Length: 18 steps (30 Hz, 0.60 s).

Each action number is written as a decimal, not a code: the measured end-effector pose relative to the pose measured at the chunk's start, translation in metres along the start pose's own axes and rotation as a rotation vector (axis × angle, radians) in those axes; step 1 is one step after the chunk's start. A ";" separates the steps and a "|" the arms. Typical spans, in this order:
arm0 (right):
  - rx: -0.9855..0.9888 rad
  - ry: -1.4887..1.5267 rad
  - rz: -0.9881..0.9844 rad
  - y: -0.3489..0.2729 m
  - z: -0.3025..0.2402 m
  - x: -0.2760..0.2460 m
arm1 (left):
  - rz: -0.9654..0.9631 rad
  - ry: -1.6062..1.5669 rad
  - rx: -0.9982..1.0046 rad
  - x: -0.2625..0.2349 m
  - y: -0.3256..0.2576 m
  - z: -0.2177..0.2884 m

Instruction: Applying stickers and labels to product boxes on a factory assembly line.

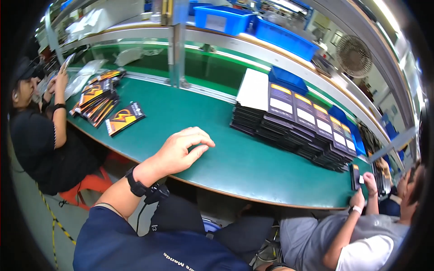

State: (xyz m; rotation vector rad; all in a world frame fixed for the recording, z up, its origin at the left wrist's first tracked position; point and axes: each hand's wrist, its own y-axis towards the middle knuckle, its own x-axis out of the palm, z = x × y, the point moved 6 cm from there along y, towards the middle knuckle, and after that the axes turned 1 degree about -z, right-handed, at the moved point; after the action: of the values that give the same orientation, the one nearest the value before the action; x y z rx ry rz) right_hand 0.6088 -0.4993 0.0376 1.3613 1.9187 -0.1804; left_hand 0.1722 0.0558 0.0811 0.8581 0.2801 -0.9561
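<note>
My left hand [187, 147] hovers over or rests on the green table [199, 113] near its front edge; I cannot tell whether it touches. Its fingers are loosely bent, the thumb stands apart, and nothing is in it. A black band with a small device circles that wrist. To the left of the hand lies a single flat black and orange package [125, 118]. Beyond it is a loose pile of similar packages [97, 95]. Large stacks of flat black boxes [294, 122] stand to the right. My right hand is out of sight; only a dark wristband shows at the bottom edge.
A co-worker [40, 122] sits at the left end, holding something thin. Another co-worker [352, 230] at the right holds a small black box [355, 177]. Blue bins [224, 20] sit on the shelf above. A metal post [176, 54] rises behind the table.
</note>
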 end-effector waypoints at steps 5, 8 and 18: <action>0.018 -0.059 -0.107 0.087 0.114 -0.052 | 0.093 0.551 -0.234 -0.033 -0.045 -0.046; 0.027 -0.009 -0.223 0.127 0.154 -0.072 | 0.168 0.749 -0.399 -0.060 -0.075 -0.070; 0.039 0.109 -0.443 0.185 0.186 -0.092 | 0.214 0.788 -0.575 -0.115 -0.085 -0.128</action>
State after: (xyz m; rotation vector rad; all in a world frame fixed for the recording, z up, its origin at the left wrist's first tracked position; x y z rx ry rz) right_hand 0.8726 -0.5863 0.0227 0.9684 2.3003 -0.3659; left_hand 0.0570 0.1960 0.0193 0.6714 1.0613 -0.2620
